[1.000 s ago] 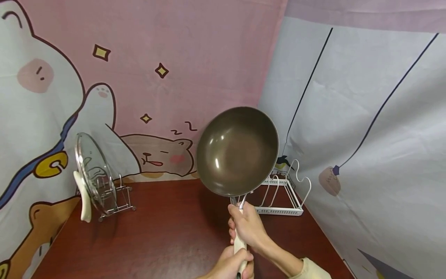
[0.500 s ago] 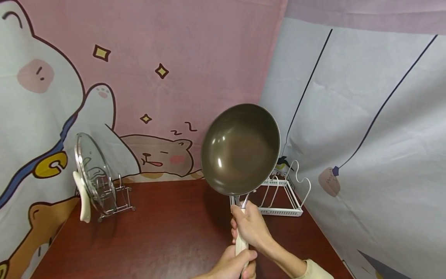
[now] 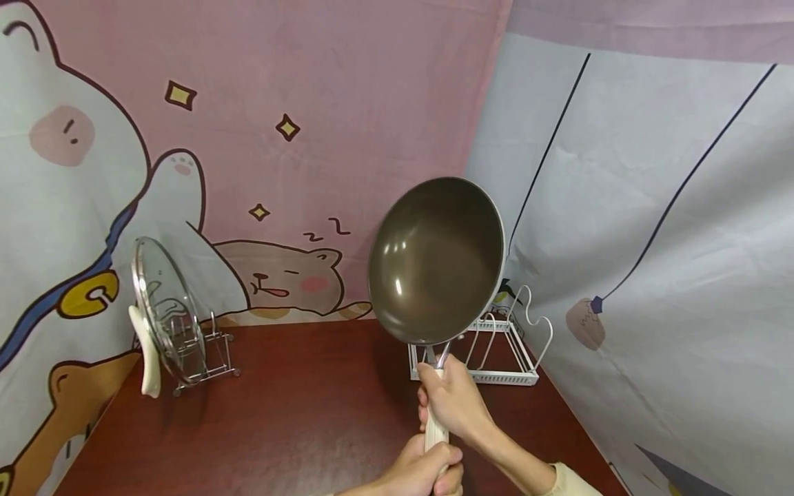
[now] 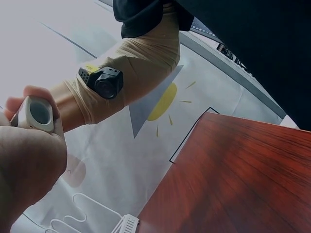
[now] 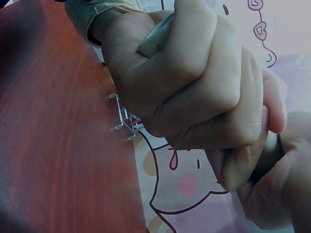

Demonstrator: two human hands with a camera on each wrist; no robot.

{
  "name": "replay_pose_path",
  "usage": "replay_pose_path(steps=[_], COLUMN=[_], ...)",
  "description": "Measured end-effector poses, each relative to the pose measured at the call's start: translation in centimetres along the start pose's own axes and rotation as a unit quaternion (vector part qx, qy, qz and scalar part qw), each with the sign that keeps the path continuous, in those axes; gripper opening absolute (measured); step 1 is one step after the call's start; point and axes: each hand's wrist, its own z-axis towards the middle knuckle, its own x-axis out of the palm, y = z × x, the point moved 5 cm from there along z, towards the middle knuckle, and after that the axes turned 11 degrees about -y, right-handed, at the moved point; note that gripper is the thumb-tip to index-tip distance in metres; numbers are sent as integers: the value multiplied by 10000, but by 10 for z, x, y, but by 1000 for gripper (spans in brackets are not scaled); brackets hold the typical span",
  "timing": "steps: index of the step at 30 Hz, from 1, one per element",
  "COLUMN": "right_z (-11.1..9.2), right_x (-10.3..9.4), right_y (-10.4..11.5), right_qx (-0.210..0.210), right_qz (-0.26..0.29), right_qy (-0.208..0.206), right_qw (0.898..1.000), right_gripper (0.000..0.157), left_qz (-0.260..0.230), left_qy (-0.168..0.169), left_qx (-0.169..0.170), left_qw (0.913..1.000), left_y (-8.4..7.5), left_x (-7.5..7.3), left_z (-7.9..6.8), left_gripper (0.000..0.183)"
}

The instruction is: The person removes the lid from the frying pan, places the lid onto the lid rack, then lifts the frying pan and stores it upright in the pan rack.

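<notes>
A deep wok-like frying pan [image 3: 437,262] is held up over the table, its dark brown inside facing me. Both hands grip its cream handle [image 3: 436,432]. My right hand [image 3: 459,401] wraps the handle close below the pan. Lower down, my left hand [image 3: 424,465] curls round the handle's end. In the left wrist view the hollow handle end [image 4: 40,111] pokes out of the left fist [image 4: 31,165]. The right wrist view shows the right hand's curled fingers [image 5: 204,92] close up, covering most of the handle.
Behind the pan, at the back right, stands a white wire rack [image 3: 505,377]. A glass lid [image 3: 170,303] with a cream handle leans upright in a chrome rack [image 3: 217,372] at the left. Printed cloth [image 3: 372,83] hangs behind the reddish-brown table [image 3: 298,413].
The pan has shifted to the right and slightly up, turning a little so its opening looks narrower. Both hands have moved right with it, keeping their grip on the handle.
</notes>
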Motion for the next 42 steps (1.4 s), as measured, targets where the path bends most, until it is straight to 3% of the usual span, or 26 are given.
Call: replay_pose_path(steps=[15,32,42], right_z=[-1,-2,-1], right_x=[-10,-19,-25], right_y=[5,4,5], right_qx=[-101,117,192], right_qz=[-361,-96,-24], right_qy=[-247,-195,-135], right_qw=[9990,9997,9997], right_gripper=[19,21,21], left_qz=[-462,-780,-909], left_qy=[251,905,1147], left_qx=[-287,110,-134], left_qw=[9982,9928,9891], left_y=[2,-1,1], left_x=[10,16,19], left_z=[3,9,8], left_gripper=[21,29,27])
